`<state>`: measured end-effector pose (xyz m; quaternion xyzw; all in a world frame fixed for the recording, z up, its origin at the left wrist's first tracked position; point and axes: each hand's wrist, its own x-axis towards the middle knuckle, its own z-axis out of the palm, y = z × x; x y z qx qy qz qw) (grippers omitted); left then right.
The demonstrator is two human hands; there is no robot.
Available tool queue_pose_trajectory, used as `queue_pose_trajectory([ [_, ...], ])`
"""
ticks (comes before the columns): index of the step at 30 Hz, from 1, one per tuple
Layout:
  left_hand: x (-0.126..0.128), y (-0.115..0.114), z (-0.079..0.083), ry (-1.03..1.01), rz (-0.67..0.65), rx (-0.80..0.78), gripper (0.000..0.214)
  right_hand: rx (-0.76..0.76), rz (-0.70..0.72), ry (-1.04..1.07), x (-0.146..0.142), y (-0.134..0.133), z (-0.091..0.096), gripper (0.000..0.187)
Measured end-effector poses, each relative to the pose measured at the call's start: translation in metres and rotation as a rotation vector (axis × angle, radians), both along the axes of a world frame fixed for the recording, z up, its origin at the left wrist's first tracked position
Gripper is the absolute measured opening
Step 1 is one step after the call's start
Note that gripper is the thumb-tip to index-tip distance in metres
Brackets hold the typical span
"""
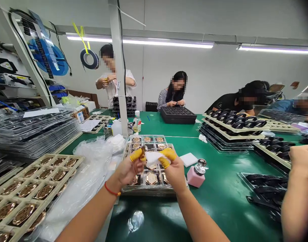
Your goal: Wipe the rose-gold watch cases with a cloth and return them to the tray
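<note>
Both my hands are raised over a clear tray (148,189) of rose-gold round parts. My left hand (130,168), with yellow finger cots and a red string at the wrist, pinches one small rose-gold part (143,150). My right hand (172,166), also in yellow finger cots, pinches a white wipe (153,157) that touches the part. The two hands almost meet above the tray's middle.
A pink dispenser bottle (196,174) and a white pad (188,159) stand right of the tray. A beige tray (30,188) of rose-gold parts and plastic bags (88,171) lie at left. Black straps in trays (234,126) fill the right. Several people work around the green table (219,201); one arm (297,188) is at right.
</note>
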<state>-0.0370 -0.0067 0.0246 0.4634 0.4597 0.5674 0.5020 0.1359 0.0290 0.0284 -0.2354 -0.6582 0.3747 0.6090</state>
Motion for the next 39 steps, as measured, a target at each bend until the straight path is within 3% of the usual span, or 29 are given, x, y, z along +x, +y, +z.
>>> queue_pose_trajectory([
  [2, -0.014, 0.028, 0.010, 0.225, 0.076, 0.083, 0.032, -0.286, -0.007, 0.234, 0.014, 0.011, 0.009, 0.019],
  [4, -0.024, 0.060, 0.015, 0.413, 0.116, 0.106, 0.026, -0.457, 0.026, 0.396, 0.029, 0.020, 0.017, 0.031],
  [8, -0.027, 0.114, 0.008, 0.798, 0.173, 0.117, 0.026, -0.526, 0.079, 0.399, 0.056, 0.024, 0.030, 0.034],
  [12, -0.018, 0.137, 0.001, 1.109, 0.040, 0.088, 0.014, -0.508, 0.106, 0.399, 0.067, 0.016, 0.036, 0.030],
  [14, -0.014, 0.135, 0.003, 1.235, -0.019, 0.078, 0.016, -0.503, 0.112, 0.390, 0.068, 0.014, 0.037, 0.031],
  [17, -0.003, 0.119, 0.004, 1.404, 0.001, 0.066, 0.020, -0.502, 0.123, 0.358, 0.069, 0.012, 0.037, 0.033],
  [22, 0.021, 0.086, -0.007, 1.586, -0.022, -0.049, 0.023, -0.504, 0.230, 0.292, 0.067, 0.011, 0.036, 0.030],
  [25, 0.026, 0.083, -0.012, 1.611, -0.027, -0.104, 0.026, -0.509, 0.235, 0.264, 0.064, 0.016, 0.034, 0.031],
  [30, 0.023, 0.084, -0.012, 1.592, -0.029, -0.156, 0.028, -0.443, 0.058, 0.224, 0.060, 0.029, 0.027, 0.030],
  [34, 0.029, 0.083, -0.014, 1.621, 0.063, -0.181, 0.029, -0.414, 0.081, 0.155, 0.061, 0.032, 0.025, 0.031],
  [39, 0.028, 0.089, -0.013, 1.552, 0.010, -0.139, 0.027, -0.395, 0.113, 0.128, 0.059, 0.029, 0.024, 0.033],
])
